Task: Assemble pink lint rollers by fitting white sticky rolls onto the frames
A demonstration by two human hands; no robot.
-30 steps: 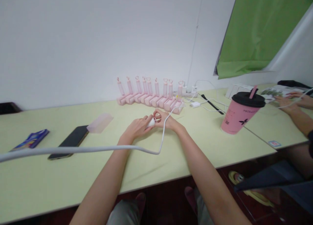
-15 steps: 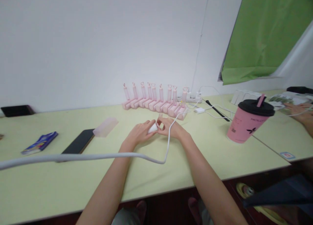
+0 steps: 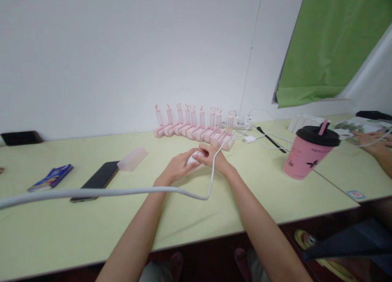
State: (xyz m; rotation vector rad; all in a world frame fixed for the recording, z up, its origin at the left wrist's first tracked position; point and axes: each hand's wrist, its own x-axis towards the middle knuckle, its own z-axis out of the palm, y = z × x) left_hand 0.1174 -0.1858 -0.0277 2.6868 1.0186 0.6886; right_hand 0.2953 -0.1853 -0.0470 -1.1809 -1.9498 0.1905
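My left hand (image 3: 177, 166) is closed around a small white rounded object (image 3: 192, 157) above the table. At that object's right end, my right hand (image 3: 214, 154) has its thumb and fingers bent together against it. The fingertips hide what lies between them. Just beyond both hands, a row of pink rounded blocks (image 3: 197, 133) stands by the wall, with several upright clear pink tubes (image 3: 202, 118) topped by small loops. A white cable (image 3: 183, 195) crosses in front of my forearms, close to the camera.
On the left lie a black phone (image 3: 99, 177), a translucent pink sheet (image 3: 132, 159) and a blue packet (image 3: 51, 177). To the right stands a pink cup (image 3: 308, 155) with a black lid. Behind it are a power strip (image 3: 241, 126), cables and another person's hand (image 3: 373, 141).
My right hand's fingers have drawn in closer against the white object and curled more. The small clear pink piece that stuck up above them is no longer visible.
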